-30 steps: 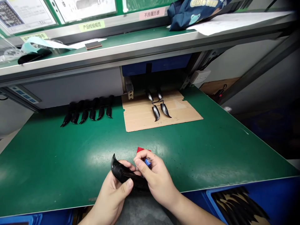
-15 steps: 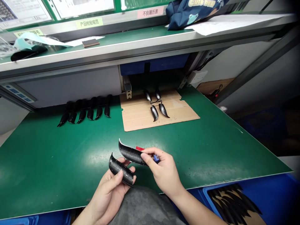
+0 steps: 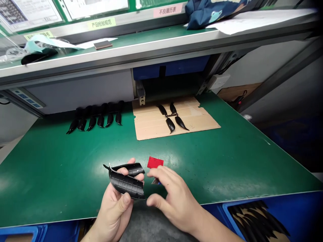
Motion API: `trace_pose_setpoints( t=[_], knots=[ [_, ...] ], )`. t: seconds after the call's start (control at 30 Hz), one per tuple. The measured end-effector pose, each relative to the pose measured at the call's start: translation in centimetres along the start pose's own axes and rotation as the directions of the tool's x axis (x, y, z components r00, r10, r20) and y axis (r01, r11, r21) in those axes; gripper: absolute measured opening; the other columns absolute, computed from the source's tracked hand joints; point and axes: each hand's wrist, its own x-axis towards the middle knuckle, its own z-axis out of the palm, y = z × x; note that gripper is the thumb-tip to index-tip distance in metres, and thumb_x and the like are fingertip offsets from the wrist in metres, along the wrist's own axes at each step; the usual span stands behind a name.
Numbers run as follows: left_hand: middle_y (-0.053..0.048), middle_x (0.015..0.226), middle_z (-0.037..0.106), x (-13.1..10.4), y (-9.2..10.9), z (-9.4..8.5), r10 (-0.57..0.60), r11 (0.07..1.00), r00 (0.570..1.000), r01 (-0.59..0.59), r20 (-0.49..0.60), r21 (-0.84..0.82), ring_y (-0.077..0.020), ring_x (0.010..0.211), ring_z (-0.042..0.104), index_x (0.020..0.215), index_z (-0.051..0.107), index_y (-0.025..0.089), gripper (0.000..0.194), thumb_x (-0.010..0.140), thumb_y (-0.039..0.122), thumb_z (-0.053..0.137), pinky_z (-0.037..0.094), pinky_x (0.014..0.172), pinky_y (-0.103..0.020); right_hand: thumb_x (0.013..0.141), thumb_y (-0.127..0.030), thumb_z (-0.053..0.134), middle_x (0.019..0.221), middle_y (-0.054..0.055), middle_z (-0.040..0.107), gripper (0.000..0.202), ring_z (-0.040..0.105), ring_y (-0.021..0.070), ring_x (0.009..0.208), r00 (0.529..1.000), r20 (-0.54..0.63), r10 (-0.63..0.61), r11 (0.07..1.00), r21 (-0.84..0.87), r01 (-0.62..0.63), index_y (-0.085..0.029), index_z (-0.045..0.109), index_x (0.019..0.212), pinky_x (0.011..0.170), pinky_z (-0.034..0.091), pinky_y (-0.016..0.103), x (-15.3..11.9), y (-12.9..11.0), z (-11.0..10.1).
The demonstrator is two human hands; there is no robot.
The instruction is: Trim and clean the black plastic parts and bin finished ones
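Gripping two black curved parts (image 3: 126, 179), left hand (image 3: 117, 205); right hand (image 3: 174, 198) open (pink label (image 3: 165, 10) reads 不良履历表).

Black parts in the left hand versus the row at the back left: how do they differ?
The held parts are two, stacked and gripped in the left hand; the row is about six, lying side by side on the table. The held ones show a ribbed grid; the row's surface is too small to tell. Both are black, curved and pointed.

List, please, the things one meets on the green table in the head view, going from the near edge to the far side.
Left hand holding two black curved parts → red card → cardboard sheet with black blade parts → row of black parts by the back wall.
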Motion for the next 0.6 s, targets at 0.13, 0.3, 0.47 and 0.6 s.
trace_pose_setpoints(
  t=[0.13, 0.3, 0.47, 0.6],
  knots=[
    [-0.005, 0.151, 0.037, -0.3, -0.15, -0.16, 0.031, 0.999, 0.999, -0.032, 0.033, 0.018, -0.022, 0.112, 0.061, 0.109, 0.059, 0.032, 0.041, 0.072, 0.024, 0.075, 0.053, 0.095, -0.033, 0.084, -0.066, 0.044, 0.087, 0.003, 0.054, 0.049, 0.043, 0.02, 0.078, 0.996, 0.062, -0.063, 0.951, -0.299, 0.078, -0.021, 0.056, 0.102, 0.07, 0.031, 0.035, -0.49, -0.55, 0.67],
    [-0.002, 0.154, 0.029, -0.57, -0.26, -0.29, 0.027, 0.998, 0.998, -0.03, 0.05, 0.061, -0.0198, 0.11, 0.062, 0.109, 0.057, 0.035, 0.041, 0.073, 0.025, 0.074, 0.056, 0.088, -0.029, 0.084, -0.068, 0.04, 0.083, 0.003, 0.051, 0.05, 0.039, 0.0198, 0.076, 0.993, 0.059, -0.105, 0.88, -0.459, 0.12, -0.02, 0.054, 0.092, 0.068, 0.024, 0.035, -0.38, -0.44, 1.02],
    [-0.001, 0.154, 0.023, -0.71, -0.38, -0.56, 0.027, 0.993, 0.996, -0.037, 0.08, 0.116, -0.0199, 0.116, 0.056, 0.111, 0.053, 0.036, 0.038, 0.078, 0.025, 0.068, 0.057, 0.089, -0.033, 0.086, -0.066, 0.038, 0.08, 0.002, 0.048, 0.047, 0.035, 0.0193, 0.074, 0.986, 0.098, -0.137, 0.835, -0.524, 0.169, -0.02, 0.051, 0.082, 0.064, 0.019, 0.035, -0.31, -0.31, 0.96],
    [-0.003, 0.148, 0.032, -0.65, -0.53, -0.66, 0.024, 0.993, 0.995, -0.034, 0.092, 0.117, -0.019, 0.116, 0.056, 0.11, 0.051, 0.034, 0.036, 0.079, 0.024, 0.067, 0.055, 0.092, -0.034, 0.09, -0.057, 0.042, 0.076, 0.001, 0.048, 0.039, 0.035, 0.019, 0.073, 0.98, 0.128, -0.152, 0.794, -0.575, 0.198, -0.021, 0.05, 0.081, 0.064, 0.018, 0.035, -0.13, -0.04, 0.89]
  ],
)
